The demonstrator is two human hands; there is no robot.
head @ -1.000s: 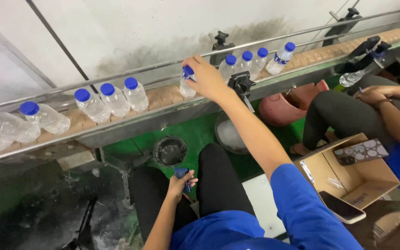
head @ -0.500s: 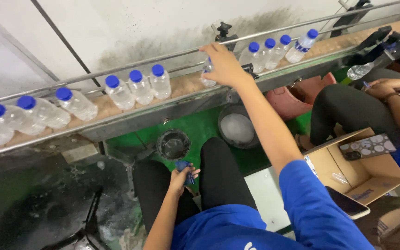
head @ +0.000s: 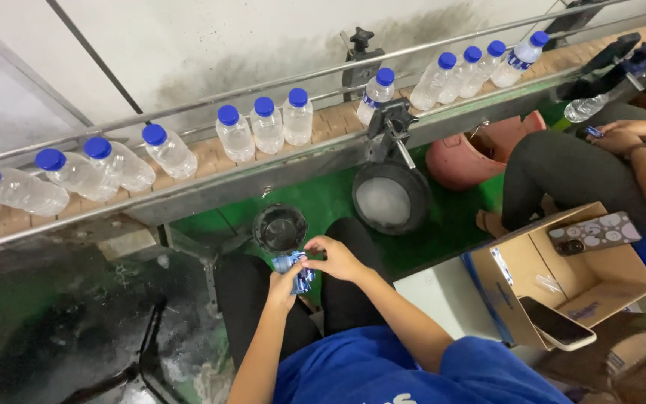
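Observation:
My left hand [head: 283, 287] and my right hand [head: 336, 258] meet over my lap, both pinching a small bundle of blue-and-white plastic labels [head: 298, 271]. Above them a conveyor belt [head: 334, 123] carries several clear plastic bottles with blue caps. One bottle [head: 375, 96] near the belt's black bracket wears a blue label. Three unlabelled bottles [head: 267, 127] stand together to its left.
A small black cup [head: 280, 229] and a black bowl [head: 392, 199] sit on the green floor below the belt. A pink basin [head: 472, 155] lies further right. An open cardboard box [head: 573, 273] holds a patterned phone; another person's arms [head: 641, 150] are at right.
My right hand has left the bottle on the belt and come down to my left hand and the labels. The bottles have travelled right along the belt.

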